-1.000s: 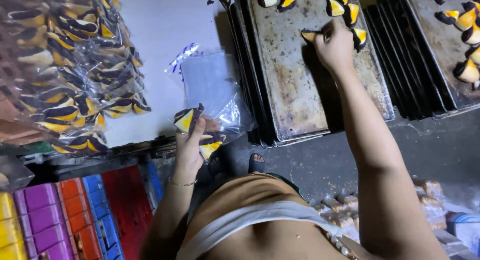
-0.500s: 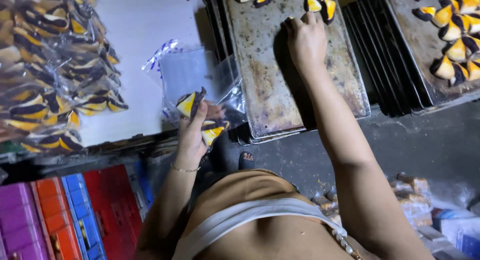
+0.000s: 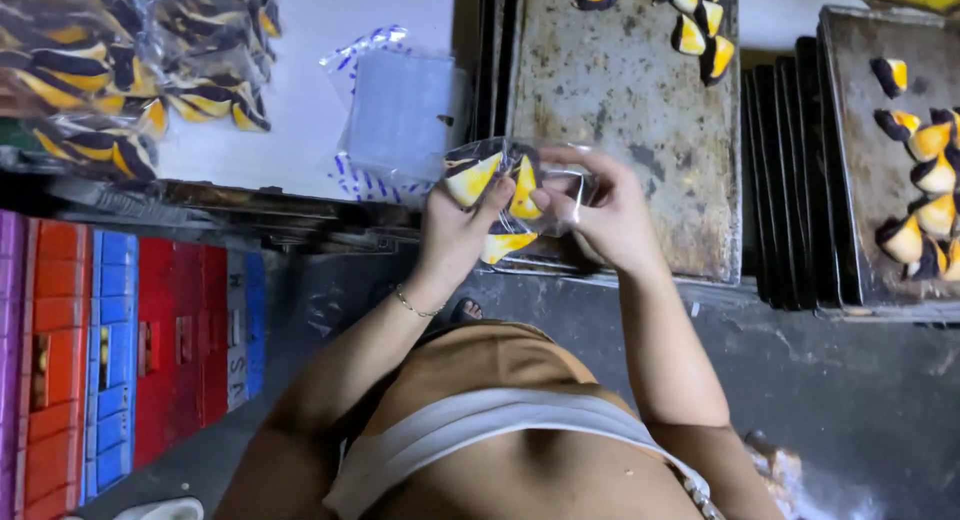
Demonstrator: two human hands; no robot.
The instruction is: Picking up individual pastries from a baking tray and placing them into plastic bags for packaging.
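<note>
My left hand (image 3: 452, 232) grips a clear plastic bag (image 3: 560, 185) that holds yellow and dark brown triangular pastries (image 3: 470, 178). My right hand (image 3: 600, 215) pinches the same bag from the right, its fingers at the bag's mouth beside a yellow piece (image 3: 524, 188). Both hands meet in front of the near edge of a worn metal baking tray (image 3: 620, 110). More of the same pastries (image 3: 700, 25) lie at the far end of that tray.
A stack of empty clear bags (image 3: 400, 115) lies on the white table (image 3: 310, 100). Filled bags of pastries (image 3: 120, 80) pile up at the left. Another tray with pastries (image 3: 920, 180) sits at the right, dark stacked trays (image 3: 780, 180) between. Coloured crates (image 3: 120, 350) stand below left.
My right hand has come back from the far end of the tray to the bag held by my left hand. The view has shifted so the hands are nearer the centre.
</note>
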